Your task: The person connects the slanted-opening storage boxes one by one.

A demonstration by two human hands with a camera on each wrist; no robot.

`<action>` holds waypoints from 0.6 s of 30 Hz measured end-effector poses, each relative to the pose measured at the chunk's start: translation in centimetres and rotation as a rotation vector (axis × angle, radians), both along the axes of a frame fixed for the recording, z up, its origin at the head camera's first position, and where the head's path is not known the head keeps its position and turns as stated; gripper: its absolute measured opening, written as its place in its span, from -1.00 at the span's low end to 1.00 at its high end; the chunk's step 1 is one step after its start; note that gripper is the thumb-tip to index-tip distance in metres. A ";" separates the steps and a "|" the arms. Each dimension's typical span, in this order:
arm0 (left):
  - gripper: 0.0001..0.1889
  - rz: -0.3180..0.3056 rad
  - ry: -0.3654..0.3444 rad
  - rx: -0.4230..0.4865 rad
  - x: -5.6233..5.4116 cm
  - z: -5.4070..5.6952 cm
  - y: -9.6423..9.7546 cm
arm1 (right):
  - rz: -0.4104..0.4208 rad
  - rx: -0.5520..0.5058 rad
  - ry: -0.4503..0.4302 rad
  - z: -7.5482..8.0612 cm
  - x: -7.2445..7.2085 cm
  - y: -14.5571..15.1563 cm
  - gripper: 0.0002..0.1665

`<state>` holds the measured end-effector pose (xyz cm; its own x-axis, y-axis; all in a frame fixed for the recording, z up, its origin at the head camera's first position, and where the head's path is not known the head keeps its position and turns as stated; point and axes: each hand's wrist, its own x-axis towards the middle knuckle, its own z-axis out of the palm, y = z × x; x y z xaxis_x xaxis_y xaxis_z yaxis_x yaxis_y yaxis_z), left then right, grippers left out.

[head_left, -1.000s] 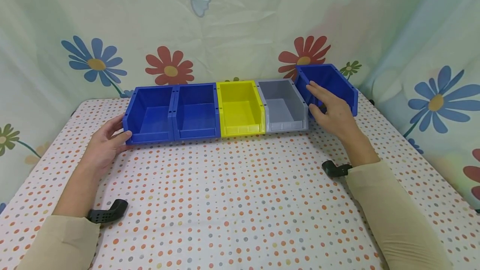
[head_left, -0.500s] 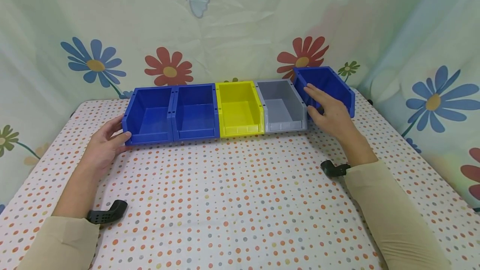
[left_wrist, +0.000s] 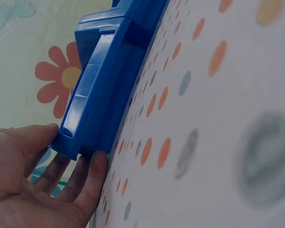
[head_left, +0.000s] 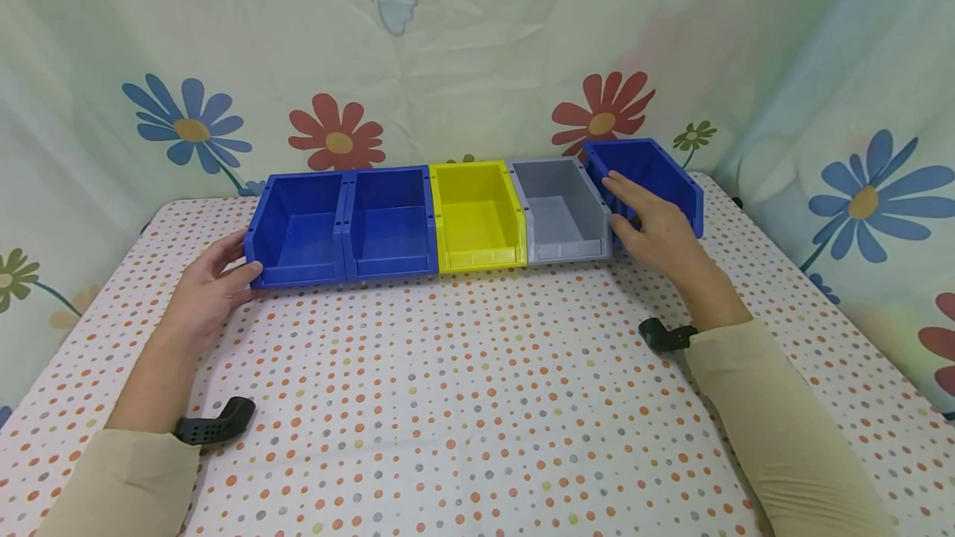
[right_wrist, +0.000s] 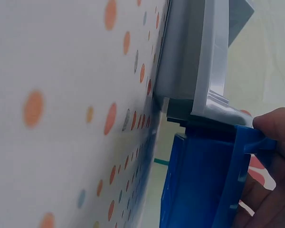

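Observation:
Four storage bins stand side by side in a row: a left blue bin [head_left: 302, 226], a second blue bin [head_left: 391, 222], a yellow bin [head_left: 479, 218] and a grey bin [head_left: 559, 214]. My left hand [head_left: 205, 292] holds the outer front corner of the left blue bin, thumb in front and fingers along its side, as the left wrist view shows. Beside the grey bin, my right hand [head_left: 660, 234] grips the rim of a right blue bin [right_wrist: 199, 175]. This bin sits farther back, raised off the tabletop; my hand hides part of it.
A white dotted cloth [head_left: 448, 404] covers the table. A flowered curtain [head_left: 462, 65] hangs behind and at both sides. Black wrist mounts [head_left: 216, 423] show near both sleeves.
My right hand has lowered the right blue bin and brought it slightly left, alongside the grey bin. My left hand stays at the left blue bin's corner.

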<state>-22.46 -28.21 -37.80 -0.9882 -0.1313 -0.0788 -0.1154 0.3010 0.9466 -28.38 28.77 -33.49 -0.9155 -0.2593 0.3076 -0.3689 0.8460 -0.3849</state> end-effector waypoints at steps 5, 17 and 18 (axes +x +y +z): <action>-0.30 -0.001 0.000 0.001 0.0 0.0 0.0 | 0.019 0.012 -0.003 -0.1 0.0 0.0 -0.30; -0.30 0.004 -0.008 -0.014 0.2 0.2 0.2 | 0.030 0.028 -0.044 -0.3 0.0 0.2 -0.29; -0.30 0.004 -0.008 -0.022 0.2 0.2 0.2 | 0.030 0.030 -0.043 -0.3 0.0 0.2 -0.29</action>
